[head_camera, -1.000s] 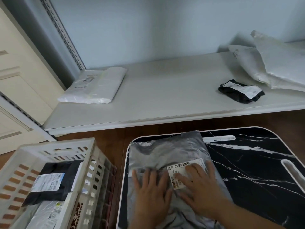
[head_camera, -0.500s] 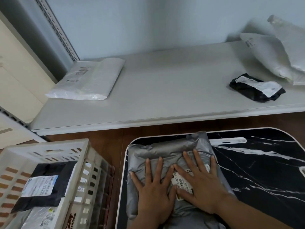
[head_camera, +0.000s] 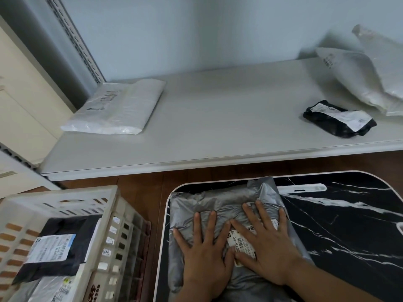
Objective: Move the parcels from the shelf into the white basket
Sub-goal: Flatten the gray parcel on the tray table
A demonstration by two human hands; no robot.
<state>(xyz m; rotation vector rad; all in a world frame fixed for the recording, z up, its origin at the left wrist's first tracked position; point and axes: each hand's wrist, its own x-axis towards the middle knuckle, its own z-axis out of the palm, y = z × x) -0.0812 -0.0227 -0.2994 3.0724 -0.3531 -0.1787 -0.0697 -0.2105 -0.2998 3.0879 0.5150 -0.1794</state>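
Both hands lie flat with fingers spread, gripping nothing: the left hand (head_camera: 204, 251) and right hand (head_camera: 267, 247) press side by side on a grey plastic parcel (head_camera: 220, 205), the right one partly covering its barcode label (head_camera: 241, 243). That parcel rests on a black marble-patterned table (head_camera: 344, 225). Left of the table stands the white basket (head_camera: 104, 216), holding a black labelled parcel (head_camera: 58, 247) and others beneath. Beyond the table runs the shelf (head_camera: 218, 118), bearing a white parcel (head_camera: 117, 107) at its left, a small black parcel (head_camera: 338, 119) at its right, and two white bags (head_camera: 357, 75) behind that.
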